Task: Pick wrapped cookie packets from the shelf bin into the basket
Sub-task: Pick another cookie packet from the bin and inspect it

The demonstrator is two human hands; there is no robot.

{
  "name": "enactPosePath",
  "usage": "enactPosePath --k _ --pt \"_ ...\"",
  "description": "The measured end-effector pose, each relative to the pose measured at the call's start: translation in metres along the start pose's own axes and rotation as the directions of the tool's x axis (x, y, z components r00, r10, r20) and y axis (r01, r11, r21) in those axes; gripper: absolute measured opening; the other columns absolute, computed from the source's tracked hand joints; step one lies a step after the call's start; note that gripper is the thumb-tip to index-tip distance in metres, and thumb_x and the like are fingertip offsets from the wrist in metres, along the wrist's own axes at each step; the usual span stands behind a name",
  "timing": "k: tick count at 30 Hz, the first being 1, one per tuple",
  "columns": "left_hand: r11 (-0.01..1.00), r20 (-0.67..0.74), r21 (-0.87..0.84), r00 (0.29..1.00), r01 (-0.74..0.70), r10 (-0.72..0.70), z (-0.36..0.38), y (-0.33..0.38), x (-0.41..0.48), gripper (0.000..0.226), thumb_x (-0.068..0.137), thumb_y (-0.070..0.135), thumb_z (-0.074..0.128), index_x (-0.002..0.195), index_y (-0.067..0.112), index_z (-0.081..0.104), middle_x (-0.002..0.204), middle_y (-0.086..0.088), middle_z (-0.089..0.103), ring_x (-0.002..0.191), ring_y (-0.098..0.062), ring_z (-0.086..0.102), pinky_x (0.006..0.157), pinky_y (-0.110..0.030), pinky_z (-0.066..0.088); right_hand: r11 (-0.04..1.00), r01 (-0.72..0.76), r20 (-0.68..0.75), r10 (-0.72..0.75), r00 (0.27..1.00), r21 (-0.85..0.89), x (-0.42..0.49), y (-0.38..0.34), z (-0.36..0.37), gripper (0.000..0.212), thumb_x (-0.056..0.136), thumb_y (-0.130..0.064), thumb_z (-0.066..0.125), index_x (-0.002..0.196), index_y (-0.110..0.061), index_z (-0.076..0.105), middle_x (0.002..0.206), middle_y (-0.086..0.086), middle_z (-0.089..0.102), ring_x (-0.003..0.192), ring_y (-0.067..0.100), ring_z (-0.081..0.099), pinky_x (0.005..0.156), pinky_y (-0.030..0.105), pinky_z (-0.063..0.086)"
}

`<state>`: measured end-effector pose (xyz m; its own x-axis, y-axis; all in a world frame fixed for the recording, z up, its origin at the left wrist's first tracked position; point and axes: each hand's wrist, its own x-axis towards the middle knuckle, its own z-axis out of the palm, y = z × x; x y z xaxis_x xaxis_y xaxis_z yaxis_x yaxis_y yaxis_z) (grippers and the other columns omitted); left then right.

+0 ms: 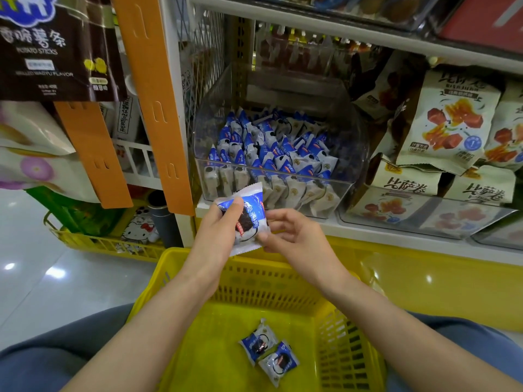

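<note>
A blue and white wrapped cookie packet (249, 219) is held in the air between the shelf and the basket. My left hand (218, 230) grips its left side with the thumb across the front. My right hand (294, 236) pinches its lower right edge with the fingertips. Behind them a clear plastic shelf bin (351, 154) holds several similar packets (271, 148). The yellow basket (181, 264) sits on my lap below the hands, with two cookie packets (268, 352) lying on its floor.
Cream snack bags (450, 123) fill the shelf to the right of the bin. An orange hanging strip (158, 108) and dark potato stick bags (51, 46) hang at the left. A second yellow basket (107, 241) stands on the glossy floor at the left.
</note>
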<state>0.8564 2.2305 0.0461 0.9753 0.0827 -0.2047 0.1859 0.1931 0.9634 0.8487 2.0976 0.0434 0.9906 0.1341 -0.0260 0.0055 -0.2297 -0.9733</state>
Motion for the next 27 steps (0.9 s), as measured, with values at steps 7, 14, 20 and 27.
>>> enactPosePath --k 7,14,20,27 --pt "0.973 0.003 0.174 0.988 -0.155 0.157 -0.004 0.013 0.000 0.024 0.094 0.030 0.048 0.098 0.009 0.059 0.095 -0.016 0.067 0.088 -0.024 0.067 0.079 -0.042 0.053 0.942 0.043 0.062 -0.024 0.998 -0.334 0.000 -0.010 -0.011 0.037 0.080 -0.005 0.068 0.113 -0.018 0.058 0.102 -0.001 0.063 0.080 0.007 0.060 0.077 0.020 0.052" --pt "0.872 0.131 0.344 0.937 -0.348 0.323 -0.001 0.013 -0.003 0.016 0.094 0.025 0.049 0.085 0.015 0.057 0.053 0.007 0.057 0.045 -0.001 0.051 0.044 -0.015 0.040 0.993 0.027 0.091 -0.017 0.996 -0.114 -0.008 -0.012 -0.011 0.020 0.087 -0.019 0.062 0.106 -0.025 0.058 0.101 -0.012 0.066 0.090 0.005 0.063 0.079 0.016 0.050" --pt "0.755 0.135 0.463 0.879 -0.464 0.457 -0.002 0.022 -0.002 0.016 0.097 0.026 0.038 0.097 0.019 0.052 0.084 0.006 0.057 0.074 0.005 0.054 0.060 -0.009 0.040 0.994 0.097 -0.029 -0.099 0.995 -0.057 -0.005 -0.018 -0.019 0.014 0.086 -0.025 0.061 0.100 -0.027 0.063 0.091 -0.012 0.070 0.084 -0.002 0.063 0.070 0.010 0.048" --pt "0.225 0.391 0.770 0.719 -0.598 0.575 -0.011 0.054 0.036 0.036 0.097 0.033 0.037 0.129 0.020 0.044 0.126 0.004 0.050 0.115 -0.009 0.041 0.095 -0.022 0.028 0.943 0.212 -0.361 -0.297 0.884 -0.257 0.059 -0.055 -0.047 0.028 0.090 -0.032 0.056 0.117 -0.028 0.050 0.092 -0.017 0.061 0.085 -0.008 0.058 0.069 0.004 0.045"
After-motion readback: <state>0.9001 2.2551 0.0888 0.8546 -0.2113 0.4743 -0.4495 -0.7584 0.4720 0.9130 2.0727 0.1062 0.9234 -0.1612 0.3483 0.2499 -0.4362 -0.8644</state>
